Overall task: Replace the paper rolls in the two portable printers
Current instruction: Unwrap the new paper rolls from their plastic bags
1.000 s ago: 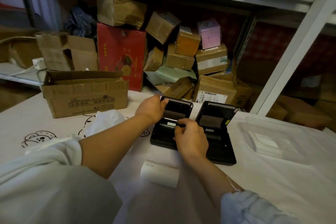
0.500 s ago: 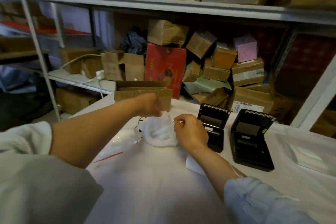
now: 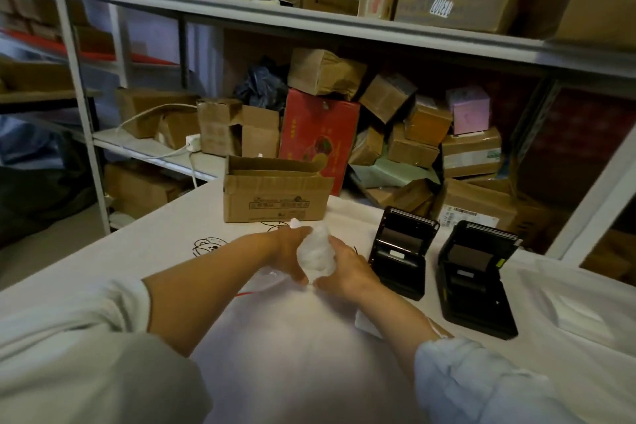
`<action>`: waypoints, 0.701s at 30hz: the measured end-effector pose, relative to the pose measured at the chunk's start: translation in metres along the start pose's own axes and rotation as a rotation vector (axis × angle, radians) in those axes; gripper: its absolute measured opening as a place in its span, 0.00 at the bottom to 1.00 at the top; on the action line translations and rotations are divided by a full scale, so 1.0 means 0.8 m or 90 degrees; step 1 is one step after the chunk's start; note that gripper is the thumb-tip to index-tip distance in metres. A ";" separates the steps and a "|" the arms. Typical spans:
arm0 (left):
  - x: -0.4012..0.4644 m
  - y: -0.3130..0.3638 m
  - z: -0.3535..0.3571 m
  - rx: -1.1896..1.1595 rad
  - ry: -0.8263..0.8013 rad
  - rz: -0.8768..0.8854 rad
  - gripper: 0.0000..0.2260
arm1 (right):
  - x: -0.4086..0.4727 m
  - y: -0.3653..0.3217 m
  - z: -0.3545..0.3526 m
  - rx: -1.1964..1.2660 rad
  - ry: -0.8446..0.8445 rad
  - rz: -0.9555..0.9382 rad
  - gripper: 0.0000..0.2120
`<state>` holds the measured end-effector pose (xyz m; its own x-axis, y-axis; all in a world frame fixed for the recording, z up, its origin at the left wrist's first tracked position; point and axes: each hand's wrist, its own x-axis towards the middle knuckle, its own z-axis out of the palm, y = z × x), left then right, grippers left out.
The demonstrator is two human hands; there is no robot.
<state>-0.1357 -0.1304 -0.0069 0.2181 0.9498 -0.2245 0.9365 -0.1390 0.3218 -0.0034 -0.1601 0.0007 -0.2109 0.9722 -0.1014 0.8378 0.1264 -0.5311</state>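
- Left hand (image 3: 287,251) and right hand (image 3: 346,274), fingers curled, gripping white plastic bag (image 3: 316,253) near table (image 3: 172,251) centre.
- Two open black printers (image 3: 401,256) (image 3: 476,280) just right.
- Cardboard box (image 3: 275,194) print unreadable.

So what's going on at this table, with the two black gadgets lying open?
A person is swapping paper rolls in two portable printers. Both the left printer and the right printer sit on the table with lids up, untouched. The left hand and right hand together hold a crumpled white plastic bag just left of the printers; what is in it I cannot tell. An open cardboard box stands behind.
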 end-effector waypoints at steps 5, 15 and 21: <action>0.020 0.019 0.019 0.129 -0.067 -0.028 0.39 | 0.012 0.030 -0.006 0.014 -0.007 0.045 0.32; 0.010 0.032 -0.021 -0.428 0.151 -0.030 0.09 | 0.039 0.052 -0.019 0.244 0.215 0.056 0.07; 0.000 0.035 -0.061 -0.723 0.172 -0.062 0.06 | 0.054 0.013 -0.036 0.471 0.233 -0.082 0.09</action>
<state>-0.1225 -0.1207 0.0472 -0.0336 0.9903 -0.1347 0.1325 0.1380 0.9815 0.0110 -0.1113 0.0152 0.0008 0.9778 0.2096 0.2444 0.2030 -0.9482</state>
